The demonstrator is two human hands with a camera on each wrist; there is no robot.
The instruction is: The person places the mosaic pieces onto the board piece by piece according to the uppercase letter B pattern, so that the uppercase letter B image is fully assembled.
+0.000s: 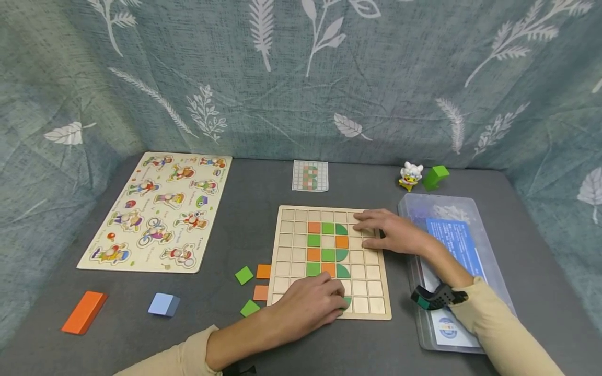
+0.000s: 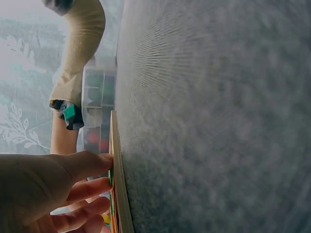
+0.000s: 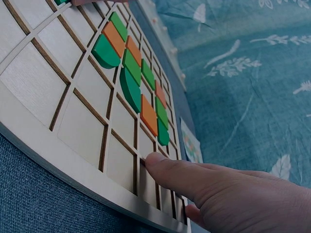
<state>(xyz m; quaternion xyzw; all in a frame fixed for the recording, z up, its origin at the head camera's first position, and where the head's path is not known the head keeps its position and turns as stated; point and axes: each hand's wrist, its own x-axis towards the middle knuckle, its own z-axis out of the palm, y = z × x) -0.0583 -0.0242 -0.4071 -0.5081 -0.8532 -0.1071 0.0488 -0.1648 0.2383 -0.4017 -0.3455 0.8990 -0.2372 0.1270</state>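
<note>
A square wooden grid board [image 1: 376, 304] lies on the table, with orange, light green and dark green rounded tiles seated in its middle columns. My left hand [image 1: 312, 300] reaches over the board's near part, its thumb and index finger pinching a dark green rounded tile [image 1: 347, 303] low on the grid. In the left wrist view the thumb and fingertips are right at the board's edge, a green sliver between them. With fingers spread, my right hand [image 1: 395, 232] rests at the board's far right side; its thumb [image 3: 158, 162] touches the grid in the right wrist view.
Loose green tiles [image 1: 244, 275] and orange tiles [image 1: 263, 271] lie left of the board. A pattern card [image 1: 322, 184] is behind it. A clear plastic case [image 1: 428, 342] lies under the right forearm. A picture puzzle [image 1: 188, 183], blocks [image 1: 84, 312] and a small figurine [image 1: 411, 176] stand around.
</note>
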